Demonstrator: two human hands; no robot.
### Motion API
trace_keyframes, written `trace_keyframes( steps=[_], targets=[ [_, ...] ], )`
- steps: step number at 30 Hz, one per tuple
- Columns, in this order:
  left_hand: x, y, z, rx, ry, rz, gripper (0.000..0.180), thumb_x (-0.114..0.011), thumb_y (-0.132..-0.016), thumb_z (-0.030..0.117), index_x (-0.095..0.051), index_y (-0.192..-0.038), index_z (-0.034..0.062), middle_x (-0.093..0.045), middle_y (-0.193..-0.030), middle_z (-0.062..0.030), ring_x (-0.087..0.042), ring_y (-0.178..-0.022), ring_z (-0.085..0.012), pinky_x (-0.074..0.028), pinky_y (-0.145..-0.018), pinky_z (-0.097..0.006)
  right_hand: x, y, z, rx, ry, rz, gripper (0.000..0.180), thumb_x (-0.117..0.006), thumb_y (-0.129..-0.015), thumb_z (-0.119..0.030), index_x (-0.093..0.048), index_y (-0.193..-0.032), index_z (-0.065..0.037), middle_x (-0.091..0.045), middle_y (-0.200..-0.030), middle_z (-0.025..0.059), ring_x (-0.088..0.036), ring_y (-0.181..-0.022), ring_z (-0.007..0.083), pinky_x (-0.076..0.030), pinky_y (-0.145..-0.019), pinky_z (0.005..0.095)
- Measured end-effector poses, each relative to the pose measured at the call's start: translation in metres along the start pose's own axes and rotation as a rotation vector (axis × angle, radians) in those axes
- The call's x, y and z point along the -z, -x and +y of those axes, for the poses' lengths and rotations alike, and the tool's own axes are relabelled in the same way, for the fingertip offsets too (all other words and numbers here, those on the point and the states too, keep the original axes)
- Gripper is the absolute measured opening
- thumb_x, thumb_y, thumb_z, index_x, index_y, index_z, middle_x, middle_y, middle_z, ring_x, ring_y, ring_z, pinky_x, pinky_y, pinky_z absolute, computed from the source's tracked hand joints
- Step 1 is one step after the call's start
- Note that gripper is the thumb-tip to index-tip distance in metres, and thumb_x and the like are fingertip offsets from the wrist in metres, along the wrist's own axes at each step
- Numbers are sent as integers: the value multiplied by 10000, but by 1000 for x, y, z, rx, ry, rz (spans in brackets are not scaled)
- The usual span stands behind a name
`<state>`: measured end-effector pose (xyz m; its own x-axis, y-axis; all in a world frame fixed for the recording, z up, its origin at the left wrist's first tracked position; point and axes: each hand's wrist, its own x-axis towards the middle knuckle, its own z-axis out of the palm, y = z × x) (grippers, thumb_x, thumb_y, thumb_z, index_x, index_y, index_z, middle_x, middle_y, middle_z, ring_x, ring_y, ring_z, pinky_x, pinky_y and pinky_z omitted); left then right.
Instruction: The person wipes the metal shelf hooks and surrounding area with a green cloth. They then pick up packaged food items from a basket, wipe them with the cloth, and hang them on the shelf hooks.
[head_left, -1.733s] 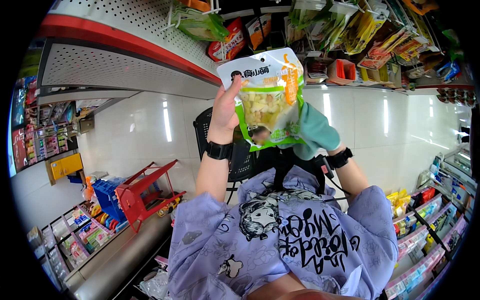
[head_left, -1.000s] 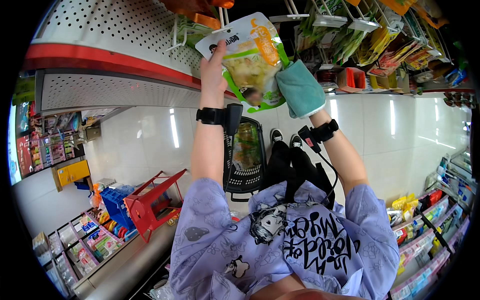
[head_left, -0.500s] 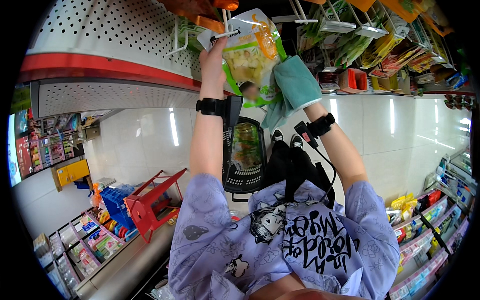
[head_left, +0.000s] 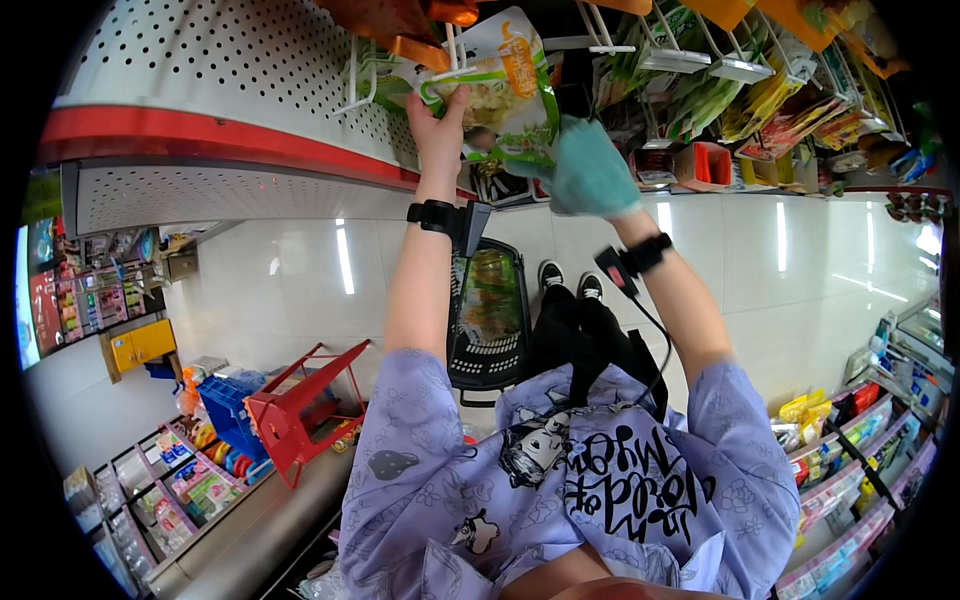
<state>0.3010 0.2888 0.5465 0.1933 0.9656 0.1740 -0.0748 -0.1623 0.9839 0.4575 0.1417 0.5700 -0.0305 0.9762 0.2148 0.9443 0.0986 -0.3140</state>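
Note:
A green and white snack bag (head_left: 500, 100) with an orange printed patch hangs at a metal peg hook on the shelf, its lower end tilted toward me. My left hand (head_left: 440, 128) grips the bag's left side, thumb on its front and fingers partly behind. A teal cloth (head_left: 590, 165) drapes over my right hand, which presses it against the bag's lower right edge. The fingers of that hand are hidden under the cloth.
Below my hands a black basket (head_left: 487, 378) with packaged goods stands on the tiled floor. A red stool (head_left: 290, 425) and blue crate (head_left: 232, 415) are at left. Several hanging packets (head_left: 770, 110) line the shelf at right; a perforated panel (head_left: 220, 60) is at left.
The bag has tipped, its lower end lifting away from me. My left hand has shifted down from the hook onto the bag's side, and the cloth has bunched around my right hand.

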Motion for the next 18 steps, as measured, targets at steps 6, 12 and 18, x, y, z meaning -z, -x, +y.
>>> trace_keyframes(
  steps=[6,12,18],
  targets=[
    [0,-2,-21,30,-148,76,455,-692,-760,185,-454,-1091,-16,-524,-1095,-91,-486,-972,-144,-382,-840,-281,46,129,10,-55,-385,10,392,-619,-724,-147,-535,-1079,0,-532,-1108,129,-519,-990,282,-432,-850,336],
    [16,8,-29,-71,53,31,359,-698,-751,156,-513,-1000,-25,-586,-982,-83,-541,-882,-144,-412,-792,-254,43,215,34,-641,-1267,-126,396,-572,-777,-166,-488,-1136,-21,-525,-1120,108,-509,-1007,242,-415,-874,318],
    [73,108,-30,83,-182,-31,474,-666,-777,190,-452,-1159,10,-562,-1042,-89,-529,-979,-173,-420,-832,-283,-4,237,16,-1027,-2096,-140,399,-526,-830,-185,-440,-1193,-42,-518,-1131,87,-499,-1024,202,-398,-899,299]
  ],
)
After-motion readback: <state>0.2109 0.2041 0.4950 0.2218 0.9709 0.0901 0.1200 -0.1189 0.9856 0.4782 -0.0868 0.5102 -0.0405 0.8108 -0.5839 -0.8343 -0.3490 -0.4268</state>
